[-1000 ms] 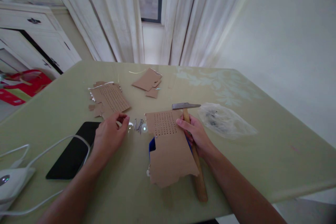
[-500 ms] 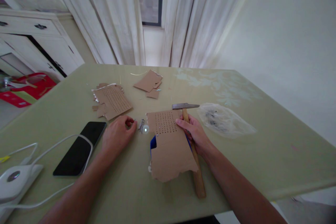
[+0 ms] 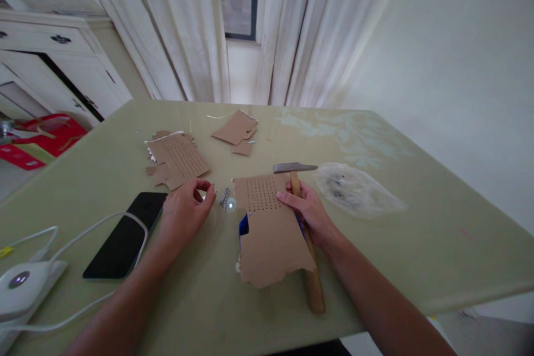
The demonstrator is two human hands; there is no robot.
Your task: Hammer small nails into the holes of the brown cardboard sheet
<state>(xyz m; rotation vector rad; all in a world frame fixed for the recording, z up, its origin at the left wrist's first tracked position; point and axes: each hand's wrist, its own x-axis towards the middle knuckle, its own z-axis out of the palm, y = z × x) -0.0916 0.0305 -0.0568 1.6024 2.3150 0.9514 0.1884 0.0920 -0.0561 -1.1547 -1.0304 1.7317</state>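
My left hand rests on the green table with thumb and fingers pinched together beside a small heap of nails; what they pinch is too small to make out. My right hand is wrapped round the wooden handle of a hammer, whose steel head lies at the far end. Its fingertips press on the right edge of a torn cardboard sheet punched with rows of holes. Something blue shows under the sheet's left edge.
A second perforated cardboard piece and cardboard scraps lie farther back. A black phone, a white cable and a white device sit at the left. A clear plastic bag lies right of the hammer.
My left hand moved right toward the nails and closed into a pinch, then lifted slightly. My right hand and the hammer stayed in place.
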